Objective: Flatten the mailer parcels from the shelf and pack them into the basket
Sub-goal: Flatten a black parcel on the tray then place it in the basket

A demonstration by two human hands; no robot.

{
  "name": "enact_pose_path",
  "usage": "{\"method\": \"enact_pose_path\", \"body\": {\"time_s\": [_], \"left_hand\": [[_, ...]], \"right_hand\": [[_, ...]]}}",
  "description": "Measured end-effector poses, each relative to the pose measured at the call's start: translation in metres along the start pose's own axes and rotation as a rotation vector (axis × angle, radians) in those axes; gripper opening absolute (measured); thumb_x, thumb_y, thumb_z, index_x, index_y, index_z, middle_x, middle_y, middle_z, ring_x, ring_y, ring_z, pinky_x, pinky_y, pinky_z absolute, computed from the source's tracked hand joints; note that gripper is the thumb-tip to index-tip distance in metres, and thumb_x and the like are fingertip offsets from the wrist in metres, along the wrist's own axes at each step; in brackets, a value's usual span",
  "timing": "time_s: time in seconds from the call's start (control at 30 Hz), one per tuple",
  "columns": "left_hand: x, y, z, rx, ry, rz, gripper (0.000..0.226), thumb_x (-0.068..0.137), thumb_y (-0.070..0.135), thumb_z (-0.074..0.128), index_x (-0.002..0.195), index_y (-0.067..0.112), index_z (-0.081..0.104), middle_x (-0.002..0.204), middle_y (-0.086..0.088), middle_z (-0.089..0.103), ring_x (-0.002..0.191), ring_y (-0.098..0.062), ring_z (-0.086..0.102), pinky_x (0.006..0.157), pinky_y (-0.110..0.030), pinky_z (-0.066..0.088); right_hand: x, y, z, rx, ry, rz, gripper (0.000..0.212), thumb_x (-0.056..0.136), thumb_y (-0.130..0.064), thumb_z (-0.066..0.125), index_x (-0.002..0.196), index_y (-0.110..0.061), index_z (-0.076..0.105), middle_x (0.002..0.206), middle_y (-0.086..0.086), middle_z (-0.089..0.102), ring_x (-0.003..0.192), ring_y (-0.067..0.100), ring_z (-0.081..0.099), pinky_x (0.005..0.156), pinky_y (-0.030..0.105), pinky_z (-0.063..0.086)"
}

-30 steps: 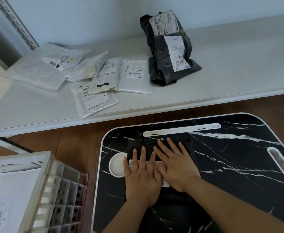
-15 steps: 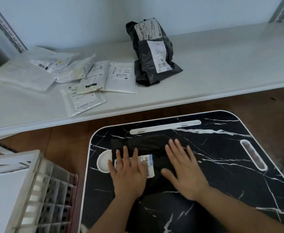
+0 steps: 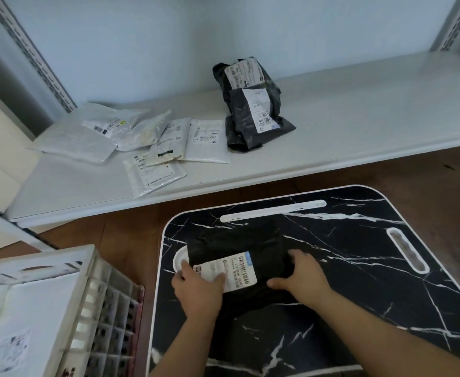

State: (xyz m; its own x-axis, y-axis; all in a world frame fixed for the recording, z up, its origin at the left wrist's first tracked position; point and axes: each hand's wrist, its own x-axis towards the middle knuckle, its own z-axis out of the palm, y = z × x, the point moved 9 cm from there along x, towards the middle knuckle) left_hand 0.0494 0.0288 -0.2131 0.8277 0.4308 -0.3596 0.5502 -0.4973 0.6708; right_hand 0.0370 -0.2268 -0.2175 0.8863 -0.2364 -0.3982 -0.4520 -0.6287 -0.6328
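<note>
Your two hands are gripping a flat black mailer parcel (image 3: 237,254) that lies on the black marble-patterned table (image 3: 359,268) in front of you. Your left hand (image 3: 199,291) holds its near-left edge, with the thumb curled over the white shipping label (image 3: 227,270). Your right hand (image 3: 302,276) pinches the near-right edge, fingers curled onto the black plastic. The parcel sits between your hands and stretches away from you toward the table's far side.

It looks flattened and ready to lift. To do this well, raise both edges together so the parcel stays level and does not fold or puff up again, then carry it to your left. The white basket (image 3: 92,270) stands just beside the table on that side, with a white mailer (image 3: 19,322) already lying in it. Lay the black one flat on top.

More parcels wait on the shelf (image 3: 359,126) beyond the table: several white mailers (image 3: 141,140) and a bundle of black mailers (image 3: 253,110).
</note>
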Motion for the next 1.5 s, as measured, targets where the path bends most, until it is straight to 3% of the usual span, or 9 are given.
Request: {"method": "enact_pose_path", "body": {"time_s": [0.13, 0.37, 0.47, 0.63, 0.8, 0.93, 1.1, 1.3, 1.5], "left_hand": [[-0.006, -0.030, 0.000, -0.501, -0.054, -0.362, 0.039, 0.080, -0.001, 0.070, 0.115, -0.001, 0.055, 0.105, -0.021, 0.062, 0.089, -0.035, 0.063, 0.078, -0.045, 0.056], [-0.030, -0.018, -0.001, -0.837, -0.270, -0.413, 0.010, 0.095, -0.001, 0.051, 0.104, -0.002, 0.056, 0.097, -0.023, 0.064, 0.089, -0.039, 0.064, 0.077, -0.055, 0.054], [-0.068, -0.003, 0.000, -0.811, -0.412, -0.325, 0.020, 0.091, -0.008, 0.052, 0.109, 0.000, 0.057, 0.104, -0.021, 0.068, 0.094, -0.037, 0.066, 0.071, -0.046, 0.057], [-0.127, 0.028, -0.015, -0.724, -0.670, -0.227, 0.030, 0.079, 0.004, 0.072, 0.107, 0.006, 0.062, 0.093, -0.014, 0.074, 0.087, -0.029, 0.069, 0.072, -0.037, 0.055], [-0.111, 0.062, -0.068, -0.700, -0.666, 0.030, 0.076, 0.060, 0.030, 0.082, 0.129, 0.014, 0.053, 0.113, -0.007, 0.070, 0.101, -0.025, 0.068, 0.085, -0.040, 0.055], [-0.151, 0.099, -0.066, -0.786, -0.839, 0.087, 0.042, 0.072, 0.016, 0.072, 0.112, 0.003, 0.065, 0.106, -0.018, 0.071, 0.089, -0.027, 0.071, 0.074, -0.036, 0.058], [-0.148, 0.106, -0.083, -0.908, -0.528, 0.223, 0.032, 0.071, -0.009, 0.071, 0.099, 0.004, 0.063, 0.098, -0.016, 0.073, 0.089, -0.030, 0.069, 0.084, -0.042, 0.054], [-0.160, 0.118, -0.089, -0.953, -0.610, 0.123, 0.027, 0.087, 0.029, 0.066, 0.105, 0.009, 0.064, 0.096, -0.015, 0.074, 0.083, -0.026, 0.072, 0.068, -0.035, 0.056], [-0.162, 0.142, -0.107, -0.792, -0.614, 0.246, 0.042, 0.069, 0.013, 0.078, 0.106, -0.003, 0.067, 0.094, -0.020, 0.073, 0.080, -0.030, 0.072, 0.069, -0.036, 0.057]], "right_hand": [[-0.011, 0.010, -0.003, 0.693, -0.049, 0.283, 0.070, 0.067, 0.000, 0.084, 0.129, -0.001, 0.052, 0.101, 0.007, 0.062, 0.089, 0.020, 0.061, 0.080, 0.031, 0.049], [-0.043, -0.001, -0.013, 1.078, -0.104, 0.431, 0.027, 0.088, -0.033, 0.067, 0.096, -0.007, 0.062, 0.091, 0.011, 0.067, 0.080, 0.023, 0.062, 0.065, 0.033, 0.051], [-0.054, -0.011, -0.034, 1.269, 0.127, 0.380, 0.025, 0.091, -0.034, 0.064, 0.094, -0.009, 0.060, 0.092, 0.011, 0.066, 0.087, 0.030, 0.064, 0.077, 0.044, 0.056], [-0.077, -0.017, -0.100, 1.052, 0.523, 0.267, 0.032, 0.096, -0.034, 0.056, 0.094, -0.002, 0.063, 0.095, 0.014, 0.063, 0.092, 0.033, 0.060, 0.088, 0.045, 0.051], [-0.103, -0.063, -0.160, 0.729, 0.625, -0.107, 0.039, 0.096, -0.028, 0.056, 0.078, 0.006, 0.062, 0.079, 0.023, 0.063, 0.075, 0.033, 0.054, 0.066, 0.036, 0.036], [-0.122, -0.115, -0.160, 0.460, 0.583, -0.340, 0.043, 0.092, -0.029, 0.061, 0.061, 0.000, 0.055, 0.059, 0.009, 0.054, 0.059, 0.021, 0.044, 0.057, 0.029, 0.032], [-0.169, -0.156, -0.173, -0.115, 0.936, -0.549, 0.034, 0.094, -0.028, 0.059, 0.068, -0.005, 0.060, 0.065, 0.008, 0.053, 0.057, 0.020, 0.039, 0.053, 0.029, 0.027], [-0.128, -0.146, -0.141, 0.929, 0.224, -0.316, 0.044, 0.096, -0.032, 0.057, 0.081, 0.008, 0.064, 0.085, 0.026, 0.068, 0.077, 0.029, 0.061, 0.074, 0.041, 0.052], [-0.150, -0.153, -0.165, 0.530, 0.562, -0.419, 0.050, 0.099, -0.033, 0.049, 0.056, -0.011, 0.039, 0.057, 0.003, 0.047, 0.059, 0.019, 0.043, 0.051, 0.015, 0.031]]}}
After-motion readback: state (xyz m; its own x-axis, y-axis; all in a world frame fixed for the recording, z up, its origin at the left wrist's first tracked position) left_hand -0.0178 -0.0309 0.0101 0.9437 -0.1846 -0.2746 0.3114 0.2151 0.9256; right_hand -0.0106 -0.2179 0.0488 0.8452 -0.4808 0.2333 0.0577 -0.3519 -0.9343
